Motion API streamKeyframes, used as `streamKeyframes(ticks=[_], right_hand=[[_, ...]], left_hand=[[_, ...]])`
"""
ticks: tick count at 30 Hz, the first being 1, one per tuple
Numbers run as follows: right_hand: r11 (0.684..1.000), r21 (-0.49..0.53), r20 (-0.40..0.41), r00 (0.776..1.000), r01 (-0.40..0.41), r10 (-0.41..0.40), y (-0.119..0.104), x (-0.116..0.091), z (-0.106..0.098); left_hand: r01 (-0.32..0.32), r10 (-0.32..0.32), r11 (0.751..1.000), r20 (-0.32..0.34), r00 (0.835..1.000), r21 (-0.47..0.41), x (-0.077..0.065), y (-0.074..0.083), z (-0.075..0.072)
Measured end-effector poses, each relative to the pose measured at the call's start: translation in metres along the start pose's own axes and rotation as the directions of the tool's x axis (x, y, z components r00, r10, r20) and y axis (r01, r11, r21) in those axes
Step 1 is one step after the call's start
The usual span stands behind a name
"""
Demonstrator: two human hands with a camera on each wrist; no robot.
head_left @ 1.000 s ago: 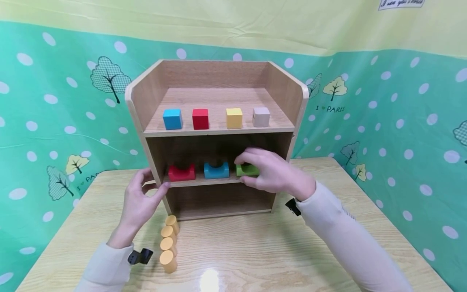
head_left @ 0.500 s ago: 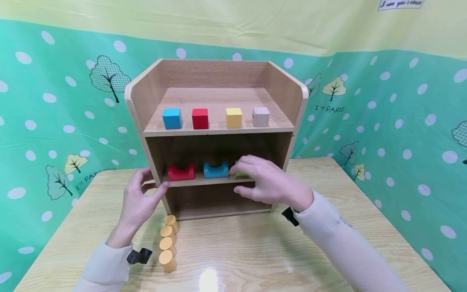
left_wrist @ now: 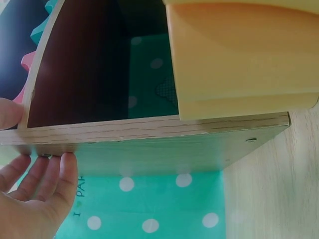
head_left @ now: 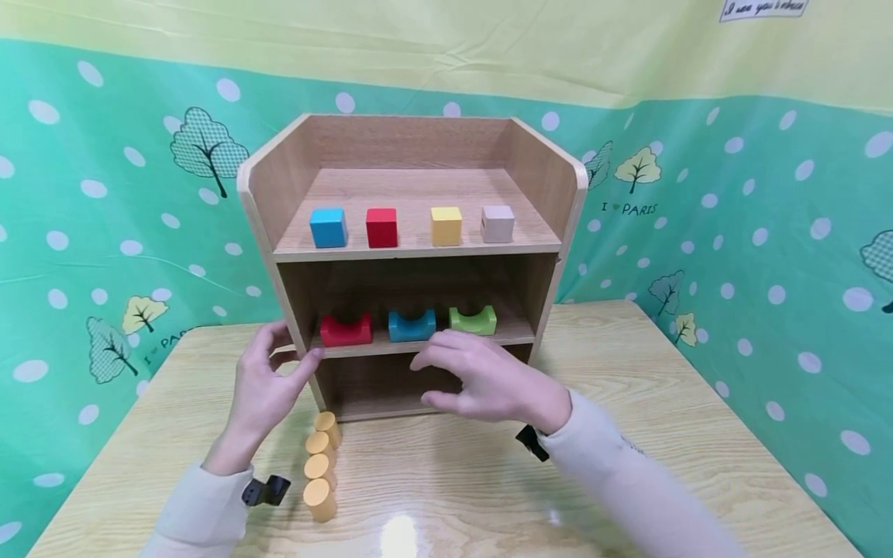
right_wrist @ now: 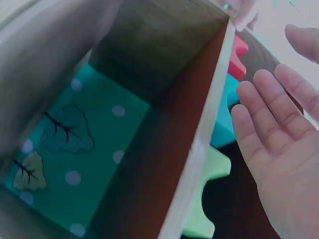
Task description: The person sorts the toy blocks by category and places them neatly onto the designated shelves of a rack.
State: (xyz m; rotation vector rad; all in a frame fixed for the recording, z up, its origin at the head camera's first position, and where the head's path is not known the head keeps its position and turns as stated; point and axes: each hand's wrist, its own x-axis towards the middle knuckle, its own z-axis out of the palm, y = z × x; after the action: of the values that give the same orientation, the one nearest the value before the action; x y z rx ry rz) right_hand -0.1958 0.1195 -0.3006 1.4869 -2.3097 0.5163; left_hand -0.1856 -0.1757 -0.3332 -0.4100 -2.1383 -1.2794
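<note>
My left hand [head_left: 263, 385] holds the left side panel of a small wooden shelf unit [head_left: 412, 143]. Its thumb lies at the front edge, while the fingers [left_wrist: 65, 181] press the outer face. In front of the middle board hovers my right hand [head_left: 491, 381], fingers relaxed and nothing in them. On that board stand three arch-shaped blocks with a curved hollow on top: a red block [head_left: 346, 331], a blue block [head_left: 412, 327] and a green block [head_left: 481, 321]. The green one sits nearest above my right hand, apart from it.
Along the top board's front are a blue cube [head_left: 328, 229], a red cube [head_left: 381, 229], a yellow cube [head_left: 446, 227] and a whitish cube [head_left: 497, 225]. Several yellow-orange cylinders [head_left: 320, 501] form a row on the table [head_left: 446, 480] by my left wrist. Patterned cloth [head_left: 753, 232] encloses the table.
My right hand has let go of the green block and drawn back, down and to the left, leaving the block on the middle board. The left hand has stayed on the panel.
</note>
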Motion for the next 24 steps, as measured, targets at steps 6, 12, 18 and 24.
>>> streamKeyframes(ticks=[6,12,18,24], right_hand=[[1.0,0.031,0.009,1.0,0.006,-0.006,-0.003,0.002,0.018],[0.998,0.064,0.029,1.0,-0.005,0.003,-0.007,0.005,0.034],[0.991,0.131,0.044,0.999,-0.016,0.01,-0.01,0.005,0.05],[0.976,0.197,0.048,0.996,-0.089,0.081,-0.018,0.006,0.063]], left_hand=[[-0.002,0.002,1.0,-0.002,1.0,-0.004,0.0,-0.001,0.0],[-0.008,0.008,1.0,-0.004,1.0,-0.005,0.0,-0.001,0.0],[-0.006,0.006,1.0,-0.004,1.0,-0.003,0.0,0.0,0.0],[-0.001,0.001,1.0,-0.007,1.0,-0.013,0.0,-0.001,0.0]])
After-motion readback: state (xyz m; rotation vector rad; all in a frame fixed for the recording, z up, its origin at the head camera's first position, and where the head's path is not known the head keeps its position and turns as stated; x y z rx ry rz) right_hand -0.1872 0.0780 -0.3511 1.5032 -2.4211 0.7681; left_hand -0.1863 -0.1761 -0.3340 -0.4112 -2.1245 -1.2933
